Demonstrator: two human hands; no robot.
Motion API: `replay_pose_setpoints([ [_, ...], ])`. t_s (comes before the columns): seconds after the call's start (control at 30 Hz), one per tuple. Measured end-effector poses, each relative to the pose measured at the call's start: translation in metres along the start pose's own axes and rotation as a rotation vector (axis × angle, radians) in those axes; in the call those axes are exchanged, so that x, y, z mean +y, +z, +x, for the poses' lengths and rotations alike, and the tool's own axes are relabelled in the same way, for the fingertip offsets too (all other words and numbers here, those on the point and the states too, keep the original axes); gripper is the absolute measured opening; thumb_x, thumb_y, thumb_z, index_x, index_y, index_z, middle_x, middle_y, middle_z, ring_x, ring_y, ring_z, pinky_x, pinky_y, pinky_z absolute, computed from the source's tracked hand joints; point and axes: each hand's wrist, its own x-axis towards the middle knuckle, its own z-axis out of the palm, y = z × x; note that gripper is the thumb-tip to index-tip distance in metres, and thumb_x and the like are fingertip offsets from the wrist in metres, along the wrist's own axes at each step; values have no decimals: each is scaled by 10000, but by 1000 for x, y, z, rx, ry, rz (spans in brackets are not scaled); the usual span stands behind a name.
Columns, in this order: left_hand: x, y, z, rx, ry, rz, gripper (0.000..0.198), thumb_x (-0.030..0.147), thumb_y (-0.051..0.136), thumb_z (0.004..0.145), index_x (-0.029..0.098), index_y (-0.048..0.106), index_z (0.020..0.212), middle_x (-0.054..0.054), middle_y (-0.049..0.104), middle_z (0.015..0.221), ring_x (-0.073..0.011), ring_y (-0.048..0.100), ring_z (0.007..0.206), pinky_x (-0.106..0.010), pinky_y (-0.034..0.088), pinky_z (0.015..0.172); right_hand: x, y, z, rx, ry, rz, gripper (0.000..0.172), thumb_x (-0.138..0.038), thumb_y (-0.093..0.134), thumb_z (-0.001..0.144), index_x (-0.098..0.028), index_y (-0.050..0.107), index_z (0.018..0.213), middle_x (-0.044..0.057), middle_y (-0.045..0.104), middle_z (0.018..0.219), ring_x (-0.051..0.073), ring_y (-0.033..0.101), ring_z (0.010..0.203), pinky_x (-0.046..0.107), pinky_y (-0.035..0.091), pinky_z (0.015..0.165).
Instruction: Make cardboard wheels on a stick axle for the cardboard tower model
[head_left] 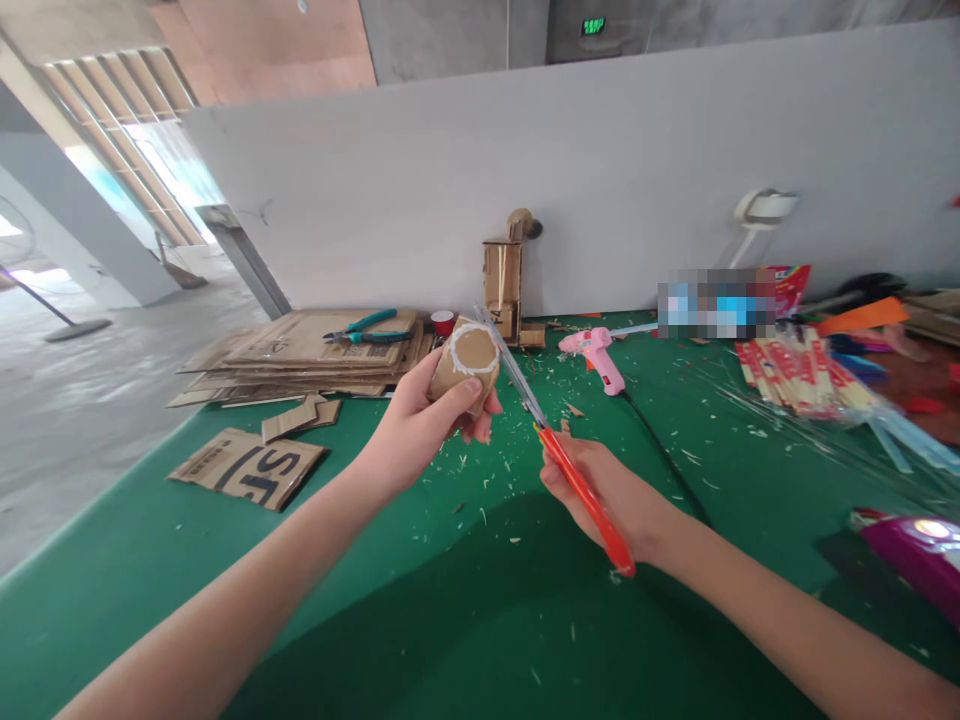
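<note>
My left hand point(431, 405) grips a small piece of cardboard point(474, 352) with a rough white ring marked on its face. The thumb presses on the front, with the other fingers behind. My right hand point(600, 490) is closed around the red handles of a pair of scissors point(577, 485). Their metal blades point up and away, beside the right edge of the cardboard piece. Whether the blades touch it, I cannot tell. Behind my hands stands an upright cardboard model point(501, 280) with a rounded top part.
Left lie stacked cardboard sheets point(300, 340), pliers point(367, 330) and a printed cardboard piece point(247, 468). A pink glue gun point(596, 352) with a black cord lies right of centre, near packaged sticks point(802, 370). Scraps dot the green table point(420, 600); a grey-white panel point(420, 190) stands behind.
</note>
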Motion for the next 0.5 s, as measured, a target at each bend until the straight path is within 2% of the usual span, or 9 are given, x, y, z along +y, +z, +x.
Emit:
replay_pose_setpoints([
  [0.2, -1, 1, 0, 13, -36, -50, 71, 231, 518, 866, 174, 502, 906, -15, 612, 741, -96, 549, 537, -225, 401, 495, 2, 5, 2, 55, 63, 14, 444, -546, 399, 877, -231, 282, 586, -40, 356, 554, 91, 326, 463, 249, 276, 427],
  [0.33, -3, -1, 1, 26, -70, -87, 83, 216, 539, 844, 178, 489, 898, -7, 605, 705, -87, 513, 502, -220, 387, 476, 6, 7, 3, 35, 132, 72, 456, -569, 468, 839, -227, 300, 587, -59, 319, 518, 82, 289, 448, 241, 245, 415],
  [0.43, -2, -6, 2, 41, -96, -94, 139, 220, 576, 828, 183, 489, 929, -6, 609, 669, -76, 474, 471, -210, 366, 454, 10, 3, 2, -11, 152, 133, 415, -565, 419, 867, -213, 392, 648, -35, 394, 578, 89, 331, 469, 240, 294, 422],
  [0.5, 1, -10, 3, 55, -120, -73, 169, 262, 591, 831, 186, 501, 951, -12, 616, 665, -68, 453, 447, -201, 333, 424, 11, -2, 0, -41, 99, 157, 409, -560, 379, 890, -198, 466, 720, 9, 479, 676, 107, 405, 530, 250, 360, 458],
])
